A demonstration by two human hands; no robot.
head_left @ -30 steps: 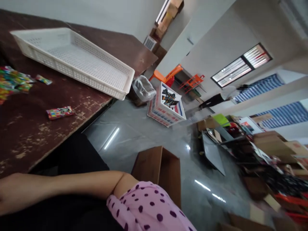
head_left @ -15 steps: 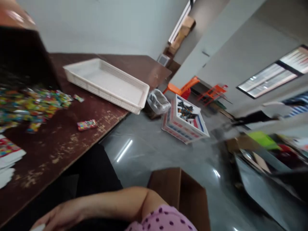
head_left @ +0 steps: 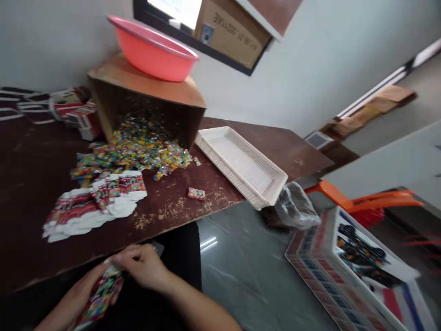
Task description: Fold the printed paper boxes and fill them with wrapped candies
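The counter (head_left: 165, 218) carries a cardboard box (head_left: 193, 94), laid on its side with the open end toward me. A white tray (head_left: 241, 161) sits to the right of the box; a pink basin (head_left: 151, 57) rests on top of it. Flat cartons (head_left: 91, 209) lie fanned near the front edge. Below that edge, my left hand (head_left: 90, 281) is wrapped around a tilted candy packet (head_left: 102, 294); my right hand (head_left: 143, 264) pinches its upper end. Wrapped sweets (head_left: 138, 151) spill from the box.
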